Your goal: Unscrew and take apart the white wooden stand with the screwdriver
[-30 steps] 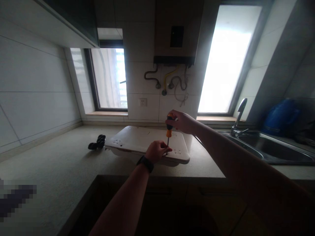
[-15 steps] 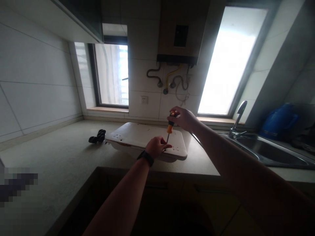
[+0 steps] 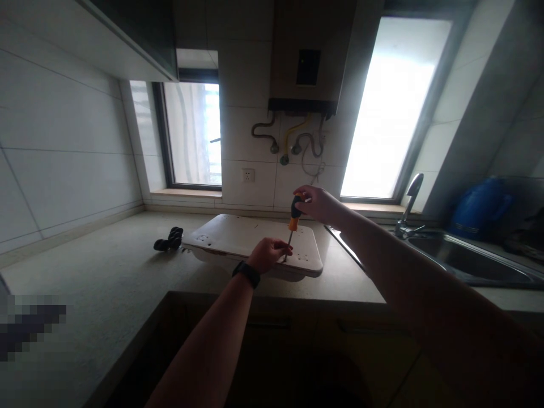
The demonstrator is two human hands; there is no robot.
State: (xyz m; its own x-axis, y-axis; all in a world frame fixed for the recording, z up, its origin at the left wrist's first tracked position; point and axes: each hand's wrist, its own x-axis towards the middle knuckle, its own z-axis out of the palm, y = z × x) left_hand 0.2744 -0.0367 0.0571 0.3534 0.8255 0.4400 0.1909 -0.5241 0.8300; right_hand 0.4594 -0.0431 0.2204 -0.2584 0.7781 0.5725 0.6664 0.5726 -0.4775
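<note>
Tiled wall [image 3: 68, 187] and two bright windows back a pale table [image 3: 114, 283]. Toward its left, dark lobed pieces [image 3: 169, 240] rest just beside a white board [image 3: 238, 233], which lies flat side up with clusters of small holes near its corners. At the board's near edge, right of its middle, the left hand [image 3: 264, 255] has its fingertips closed in a pinch on the shaft of a screwdriver [image 3: 294, 214]. The right hand [image 3: 313, 202] grips the top of the orange and black handle, the tool leaning slightly. Farther right is a sink [image 3: 467, 258].

The step in hand looks like working the driver at a fastening point; the next move seems to call for a steady tip and an in-line turn. Compared with half a second ago, the left fingertips sit higher on the shaft, leaving its lower end exposed.
</note>
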